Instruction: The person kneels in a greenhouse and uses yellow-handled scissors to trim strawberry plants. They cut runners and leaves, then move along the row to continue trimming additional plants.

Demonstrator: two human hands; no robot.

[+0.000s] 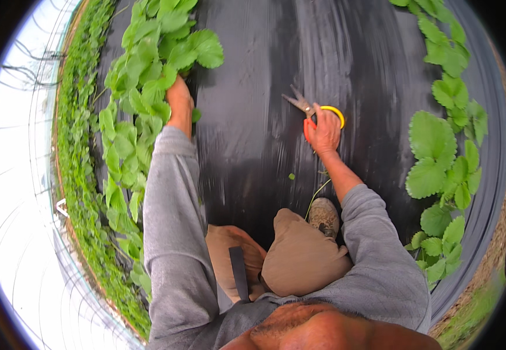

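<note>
My right hand [326, 132] is closed round the handles of a pair of scissors [301, 102], one loop red and the other yellow. Their blades are spread apart and point to the far left, over the black plastic sheet [235, 128]. On the left, my left hand [178, 100] reaches in among the leaves of a row of strawberry-like plants [142, 99]. Foliage covers its fingers, so what they touch or hold is hidden.
Another row of leafy plants [436, 146] runs along the right. A cut green stem [318, 195] lies beside my shoe [324, 216], with a small leaf scrap [291, 176] close by. Further green rows [78, 169] and a pale, wire-lined wall [20, 192] stand at far left.
</note>
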